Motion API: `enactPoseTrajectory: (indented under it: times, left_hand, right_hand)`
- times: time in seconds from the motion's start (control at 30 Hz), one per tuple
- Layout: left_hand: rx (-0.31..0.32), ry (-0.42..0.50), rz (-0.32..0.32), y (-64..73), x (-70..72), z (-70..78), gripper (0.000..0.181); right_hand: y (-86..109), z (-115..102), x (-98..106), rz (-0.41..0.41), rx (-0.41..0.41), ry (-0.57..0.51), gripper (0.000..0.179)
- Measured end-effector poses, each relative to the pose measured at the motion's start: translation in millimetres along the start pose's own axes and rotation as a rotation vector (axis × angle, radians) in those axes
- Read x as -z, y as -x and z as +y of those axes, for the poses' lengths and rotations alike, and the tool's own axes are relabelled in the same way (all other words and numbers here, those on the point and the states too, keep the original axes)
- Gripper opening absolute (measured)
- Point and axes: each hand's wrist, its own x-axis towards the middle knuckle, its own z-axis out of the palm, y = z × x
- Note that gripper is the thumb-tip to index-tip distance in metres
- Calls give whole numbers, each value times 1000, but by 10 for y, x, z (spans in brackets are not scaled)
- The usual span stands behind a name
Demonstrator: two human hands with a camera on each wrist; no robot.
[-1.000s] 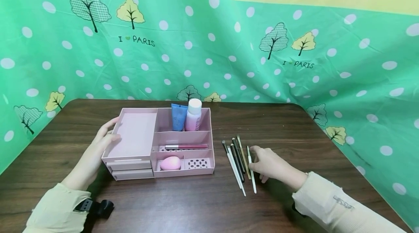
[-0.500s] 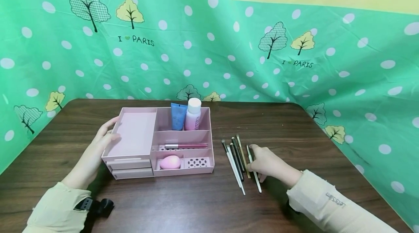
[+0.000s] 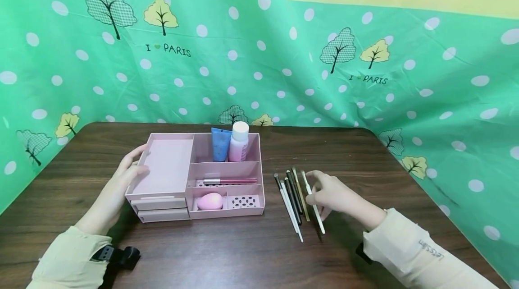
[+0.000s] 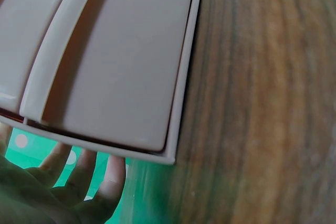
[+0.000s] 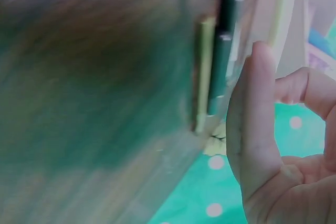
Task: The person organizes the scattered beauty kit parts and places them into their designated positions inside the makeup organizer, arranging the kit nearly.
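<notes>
The white brush [image 3: 316, 212] is pinched by the right hand [image 3: 334, 194], beside other brushes [image 3: 295, 194]; the left hand [image 3: 117, 185] holds the pink organizer [image 3: 166, 167].

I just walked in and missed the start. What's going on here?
A person's right hand pinches a white brush, next to several other brushes lying on the table. The left hand holds the side of a pink organizer. A blue tube, a white-capped bottle, a slim magenta item and a pink sponge sit inside it.
</notes>
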Motion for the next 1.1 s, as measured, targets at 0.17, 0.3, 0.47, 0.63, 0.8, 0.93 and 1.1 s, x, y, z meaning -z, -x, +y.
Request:
enactPoseTrajectory:
  times: [0.17, 0.3, 0.47, 0.63, 0.8, 0.93, 1.1]
  left_hand:
    - [-1, 4, -2, 5, 4, -13, 63]
    - [0, 4, 1, -1, 6, -14, 63]
    - [-5, 4, 1, -9, 11, -10, 62]
    - [0, 1, 1, -8, 10, -9, 62]
    - [2, 4, 0, -6, 9, -12, 62]
    - [1, -4, 3, -7, 11, -9, 62]
    - [-1, -13, 1, -4, 22, -7, 62]
  right_hand:
    - [9, -160, 23, -19, 71, -32, 74]
    - [20, -286, 15, -29, 108, -67, 73]
    - [48, -443, -29, -46, 158, -146, 74]
    - [48, -607, -82, -64, 177, -180, 72]
    - [23, -761, -135, -64, 197, -188, 68]
    - [-11, -881, -181, -73, 243, -196, 66]
    - [-67, -1035, -242, -108, 298, -243, 66]
